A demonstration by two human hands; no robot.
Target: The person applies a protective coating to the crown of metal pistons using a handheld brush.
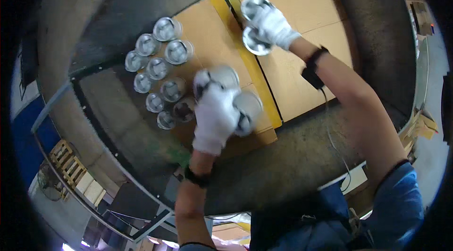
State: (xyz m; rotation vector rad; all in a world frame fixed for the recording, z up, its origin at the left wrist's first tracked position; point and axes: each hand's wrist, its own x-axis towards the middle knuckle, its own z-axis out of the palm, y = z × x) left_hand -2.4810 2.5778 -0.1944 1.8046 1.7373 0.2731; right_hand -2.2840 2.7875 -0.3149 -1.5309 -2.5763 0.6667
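Note:
My left hand [215, 116], in a white glove, is closed over two silvery metal pistons, an upper one [226, 76] and a lower one [250, 107], above the left cardboard sheet [203, 29]; it is blurred and its fingers are partly hidden. Farther off to the right, my gloved right hand [274, 25] has its fingers between and on two more pistons, the far one [250, 2] and the nearer one [255, 48], at the left part of the right cardboard sheet [316, 53]. Several similar pistons [178, 52] stand in slanting rows left of my left hand.
A yellow strip [264, 95] and a dark gap divide the two cardboard sheets. Under them lies a dark worktable [292, 156] with a metal edge. A cable [330, 138] hangs from a black device on my right wrist. Wooden pallets [71, 159] stand on the floor at lower left.

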